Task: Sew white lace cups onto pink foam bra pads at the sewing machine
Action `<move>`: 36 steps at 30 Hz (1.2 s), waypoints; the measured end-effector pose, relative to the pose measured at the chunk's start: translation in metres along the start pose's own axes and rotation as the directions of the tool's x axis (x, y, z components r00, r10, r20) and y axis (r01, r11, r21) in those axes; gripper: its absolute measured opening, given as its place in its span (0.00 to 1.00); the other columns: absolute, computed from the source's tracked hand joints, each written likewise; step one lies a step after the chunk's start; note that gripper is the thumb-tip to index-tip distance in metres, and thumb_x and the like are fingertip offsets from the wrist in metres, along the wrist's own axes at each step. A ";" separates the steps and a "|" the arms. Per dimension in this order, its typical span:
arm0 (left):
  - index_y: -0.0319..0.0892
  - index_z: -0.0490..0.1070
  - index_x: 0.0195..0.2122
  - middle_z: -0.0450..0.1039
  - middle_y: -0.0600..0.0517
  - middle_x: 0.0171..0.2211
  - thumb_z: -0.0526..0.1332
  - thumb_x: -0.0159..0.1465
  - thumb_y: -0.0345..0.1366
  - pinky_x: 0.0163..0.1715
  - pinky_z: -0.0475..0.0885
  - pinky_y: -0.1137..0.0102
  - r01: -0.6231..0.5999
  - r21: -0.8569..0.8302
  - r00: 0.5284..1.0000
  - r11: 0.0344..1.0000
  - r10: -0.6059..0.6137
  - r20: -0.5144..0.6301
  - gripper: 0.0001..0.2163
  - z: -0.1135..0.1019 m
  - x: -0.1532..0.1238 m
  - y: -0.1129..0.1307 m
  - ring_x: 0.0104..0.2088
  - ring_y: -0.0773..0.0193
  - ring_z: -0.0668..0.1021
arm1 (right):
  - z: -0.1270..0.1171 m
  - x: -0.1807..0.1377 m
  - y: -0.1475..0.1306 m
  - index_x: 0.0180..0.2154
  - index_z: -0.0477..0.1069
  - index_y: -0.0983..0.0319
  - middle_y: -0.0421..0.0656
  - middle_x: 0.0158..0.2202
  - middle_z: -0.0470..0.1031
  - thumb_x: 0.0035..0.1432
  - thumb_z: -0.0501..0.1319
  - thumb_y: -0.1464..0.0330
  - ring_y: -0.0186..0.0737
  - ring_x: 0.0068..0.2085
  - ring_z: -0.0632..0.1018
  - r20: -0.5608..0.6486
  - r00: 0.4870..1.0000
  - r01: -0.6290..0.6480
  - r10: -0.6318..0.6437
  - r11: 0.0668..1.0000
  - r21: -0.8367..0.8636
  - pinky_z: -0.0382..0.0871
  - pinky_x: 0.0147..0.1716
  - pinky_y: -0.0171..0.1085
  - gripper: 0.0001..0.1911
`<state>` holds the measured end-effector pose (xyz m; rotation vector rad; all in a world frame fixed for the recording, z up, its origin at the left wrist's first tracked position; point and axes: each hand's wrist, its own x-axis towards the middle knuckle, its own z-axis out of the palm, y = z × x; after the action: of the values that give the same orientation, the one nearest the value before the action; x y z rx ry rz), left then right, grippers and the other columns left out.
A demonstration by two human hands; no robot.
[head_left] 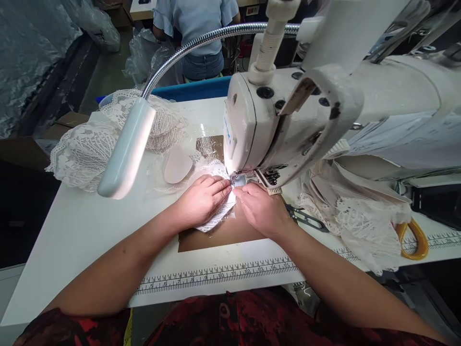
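A white lace piece (216, 220) lies under the needle area of a white sewing machine (248, 120). Flat on the lace rests my left hand (205, 198), its fingers stretched out towards the presser foot. My right hand (264, 209) is closed at the lace's right edge, thumb and forefinger pinched on it just in front of the needle. The fingertips of both hands are close together there, and the needle itself is mostly hidden. Left of the lace sits a beige rounded pad (178, 166) on sheer material.
White lace (86, 149) is heaped at the left, beneath a lamp (127, 149) on a bendable neck. Black thread snips (306, 218), more lace (363, 230) and orange-handled scissors (414, 240) lie right. A ruler strip (216, 275) runs along the front edge. A person (200, 33) sits beyond.
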<state>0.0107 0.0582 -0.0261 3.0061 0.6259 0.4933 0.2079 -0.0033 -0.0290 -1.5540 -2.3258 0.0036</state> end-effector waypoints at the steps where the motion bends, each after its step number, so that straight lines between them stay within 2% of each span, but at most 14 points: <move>1: 0.33 0.68 0.52 0.71 0.40 0.51 0.52 0.68 0.32 0.49 0.70 0.55 0.003 -0.008 1.000 1.000 -0.003 0.003 0.15 0.000 0.000 -0.001 0.53 0.50 0.70 | 0.000 0.000 0.001 0.45 0.75 0.60 0.44 0.34 0.75 0.61 0.51 0.75 0.37 0.33 0.71 0.006 1.000 -0.002 0.002 1.000 0.011 0.59 0.29 0.34 0.17; 9: 0.34 0.67 0.55 0.71 0.41 0.53 0.52 0.67 0.35 0.50 0.68 0.54 0.078 -0.017 0.996 0.997 -0.078 0.040 0.17 -0.003 0.002 -0.006 0.51 0.50 0.71 | 0.004 0.002 0.006 0.51 0.72 0.61 0.47 0.38 0.75 0.60 0.50 0.75 0.41 0.37 0.72 0.060 0.998 0.012 -0.016 0.998 0.060 0.65 0.36 0.36 0.20; 14: 0.35 0.67 0.54 0.70 0.41 0.53 0.52 0.67 0.35 0.48 0.67 0.54 0.123 0.024 0.992 0.992 -0.124 0.034 0.17 -0.004 0.001 -0.007 0.50 0.49 0.71 | 0.005 0.001 0.008 0.54 0.69 0.60 0.45 0.39 0.75 0.60 0.50 0.76 0.41 0.40 0.73 0.065 0.998 0.005 -0.011 0.996 0.094 0.67 0.38 0.36 0.22; 17: 0.38 0.68 0.54 0.69 0.40 0.54 0.53 0.67 0.37 0.48 0.66 0.52 0.095 0.022 0.994 0.995 -0.096 0.057 0.17 -0.007 -0.002 -0.007 0.52 0.47 0.70 | 0.005 -0.001 0.010 0.53 0.70 0.59 0.44 0.41 0.76 0.59 0.51 0.76 0.41 0.41 0.73 0.024 1.000 0.002 -0.006 0.990 0.138 0.67 0.39 0.36 0.22; 21: 0.39 0.70 0.50 0.67 0.40 0.55 0.56 0.64 0.44 0.50 0.65 0.54 0.038 -0.077 0.997 0.996 -0.033 0.066 0.18 -0.012 -0.006 -0.004 0.53 0.47 0.69 | 0.003 -0.002 0.012 0.49 0.73 0.60 0.45 0.42 0.76 0.58 0.52 0.75 0.40 0.39 0.74 -0.006 1.000 -0.018 0.019 0.988 0.155 0.67 0.38 0.36 0.19; 25: 0.40 0.72 0.45 0.72 0.43 0.45 0.57 0.63 0.46 0.44 0.68 0.59 0.079 -0.151 0.996 0.985 -0.071 0.056 0.16 -0.015 -0.009 0.002 0.44 0.54 0.73 | 0.001 -0.001 0.011 0.46 0.75 0.58 0.44 0.40 0.76 0.58 0.52 0.74 0.40 0.37 0.73 0.018 1.000 -0.026 0.024 0.992 0.123 0.65 0.35 0.36 0.18; 29: 0.39 0.74 0.34 0.72 0.47 0.30 0.53 0.67 0.39 0.34 0.66 0.65 0.150 -0.103 0.988 0.983 -0.144 0.060 0.13 -0.015 -0.008 0.006 0.33 0.60 0.71 | 0.000 0.000 0.010 0.44 0.75 0.58 0.44 0.37 0.75 0.59 0.52 0.74 0.40 0.36 0.72 0.025 0.999 -0.025 0.022 0.992 0.122 0.63 0.34 0.36 0.17; 32: 0.39 0.72 0.30 0.71 0.48 0.27 0.52 0.67 0.37 0.32 0.64 0.67 0.181 -0.161 0.983 0.970 -0.172 0.067 0.13 -0.016 -0.007 0.005 0.31 0.61 0.70 | -0.001 0.000 0.009 0.43 0.76 0.58 0.44 0.34 0.74 0.59 0.51 0.73 0.40 0.35 0.71 0.033 0.999 -0.022 0.017 0.991 0.134 0.62 0.33 0.36 0.17; 36: 0.39 0.70 0.29 0.69 0.50 0.27 0.51 0.67 0.35 0.35 0.65 0.67 0.217 -0.273 0.975 0.937 -0.194 0.109 0.12 -0.017 -0.006 0.002 0.31 0.63 0.69 | -0.001 -0.002 0.010 0.44 0.75 0.60 0.44 0.33 0.74 0.60 0.50 0.72 0.39 0.33 0.70 0.039 0.999 -0.002 -0.004 0.989 0.150 0.60 0.30 0.35 0.17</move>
<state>0.0005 0.0538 -0.0118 2.6402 0.7795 0.4074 0.2183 -0.0014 -0.0304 -1.4910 -2.2975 0.2064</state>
